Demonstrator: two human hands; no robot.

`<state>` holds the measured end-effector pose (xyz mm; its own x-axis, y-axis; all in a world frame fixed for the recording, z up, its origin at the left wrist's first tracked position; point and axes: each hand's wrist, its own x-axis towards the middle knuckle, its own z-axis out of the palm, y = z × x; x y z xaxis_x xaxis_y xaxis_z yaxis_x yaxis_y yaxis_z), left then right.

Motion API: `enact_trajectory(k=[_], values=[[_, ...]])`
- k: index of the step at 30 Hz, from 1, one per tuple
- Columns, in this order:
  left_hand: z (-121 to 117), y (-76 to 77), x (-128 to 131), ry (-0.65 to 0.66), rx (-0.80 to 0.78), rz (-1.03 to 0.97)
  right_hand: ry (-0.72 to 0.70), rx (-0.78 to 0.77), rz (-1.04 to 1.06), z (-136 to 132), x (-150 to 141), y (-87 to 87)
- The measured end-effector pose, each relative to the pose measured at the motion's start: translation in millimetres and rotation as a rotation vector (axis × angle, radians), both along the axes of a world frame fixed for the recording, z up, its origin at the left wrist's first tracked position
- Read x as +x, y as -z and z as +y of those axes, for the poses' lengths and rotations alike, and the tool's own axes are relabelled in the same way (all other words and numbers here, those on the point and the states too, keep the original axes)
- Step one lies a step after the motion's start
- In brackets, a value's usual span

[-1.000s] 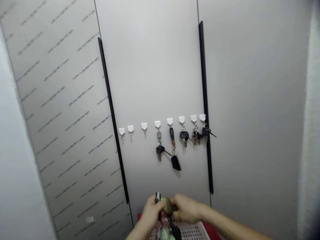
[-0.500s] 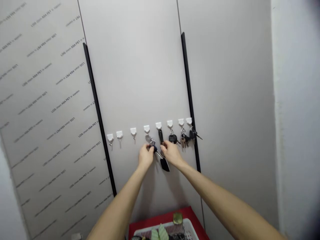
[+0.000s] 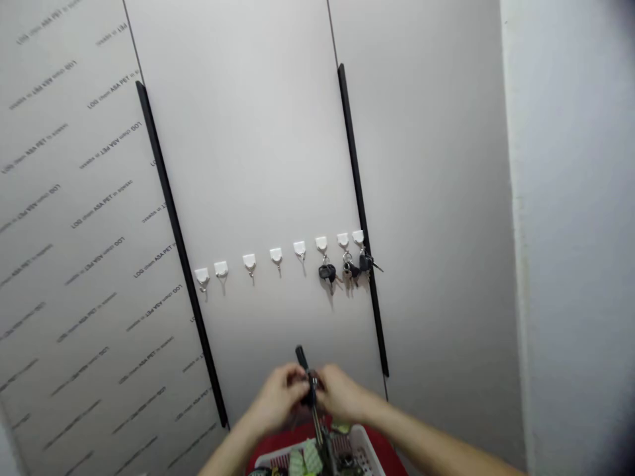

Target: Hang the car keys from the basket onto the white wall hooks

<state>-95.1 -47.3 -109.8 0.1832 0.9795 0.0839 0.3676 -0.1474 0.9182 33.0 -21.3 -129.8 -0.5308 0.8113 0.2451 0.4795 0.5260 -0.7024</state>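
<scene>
My left hand (image 3: pixel 278 398) and my right hand (image 3: pixel 343 395) are close together in front of the lower cabinet door, fingers closed round a bunch of keys (image 3: pixel 312 387). A dark strap (image 3: pixel 300 357) sticks up from between the hands, and a long, thin metal part hangs below. Motion blur and my fingers hide which piece each hand grips. Below them is a white plastic basket (image 3: pixel 368 441) with keys and a pale green leaf-shaped piece (image 3: pixel 311 456).
White adhesive hooks (image 3: pixel 276 255) run in a row across the door. Black-headed keys (image 3: pixel 327 272) hang from the three rightmost hooks. Long black handles (image 3: pixel 358 178) edge the doors. The basket stands on a red surface (image 3: pixel 391 456); a white wall (image 3: pixel 560 231) is at the right.
Both hands have come down from the hooks to above the basket, bringing the keys and strap off two middle hooks. The view has shifted slightly right.
</scene>
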Motion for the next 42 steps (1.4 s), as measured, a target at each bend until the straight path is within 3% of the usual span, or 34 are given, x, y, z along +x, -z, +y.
enact_trajectory(k=[2,3,5,9,11,13,16,20,24,26,27,29,31,33,35,36,38,40,42], values=[[-4,29.4,0,0.038,-0.060,0.132,-0.037,-0.032,-0.130,-2,6,25.8],[-4,36.0,0,0.039,-0.049,0.196,-0.030,-0.023,-0.158,-1,12,28.3],[2,32.6,2,-0.010,0.025,0.260,0.096,0.073,-0.092,7,27,12.7],[38,-18.6,26,-0.185,0.210,0.090,0.578,0.455,0.281,36,62,-62.4],[61,-48.9,48,-0.282,0.295,-0.015,0.710,0.517,0.276,50,72,-93.5],[81,-73.1,72,-0.340,0.351,-0.107,0.772,0.515,0.181,60,74,-109.8],[99,-96.7,98,-0.339,0.396,-0.198,0.799,0.503,0.130,69,69,-116.0],[100,-127.3,107,-0.281,0.446,-0.265,0.764,0.608,0.343,69,69,-135.2],[83,-163.9,100,-0.171,0.506,-0.367,0.605,0.699,0.387,61,70,-172.2],[72,-166.5,92,-0.126,0.453,-0.328,0.474,0.651,0.324,53,66,-173.0],[65,-159.8,87,-0.104,0.415,-0.295,0.398,0.610,0.302,48,63,-164.4],[50,-128.6,75,-0.062,0.340,-0.238,0.234,0.506,0.287,35,55,-128.5],[34,-76.9,60,-0.010,0.241,-0.190,0.073,0.356,0.251,21,48,-76.0],[19,-16.0,44,0.059,0.036,-0.123,0.049,0.203,0.131,11,46,-25.2],[7,39.1,26,0.090,-0.101,-0.052,0.030,0.085,0.043,8,52,4.2],[2,60.5,16,0.088,-0.123,0.020,0.085,0.085,0.057,10,58,7.1],[-4,87.7,-6,-0.017,-0.074,0.206,0.315,0.202,0.165,21,75,-9.6],[-6,97.7,-27,-0.204,0.055,0.388,0.620,0.401,0.309,37,93,-45.1],[-6,100.5,-42,-0.353,0.139,0.555,0.787,0.496,0.314,52,104,-81.9]])
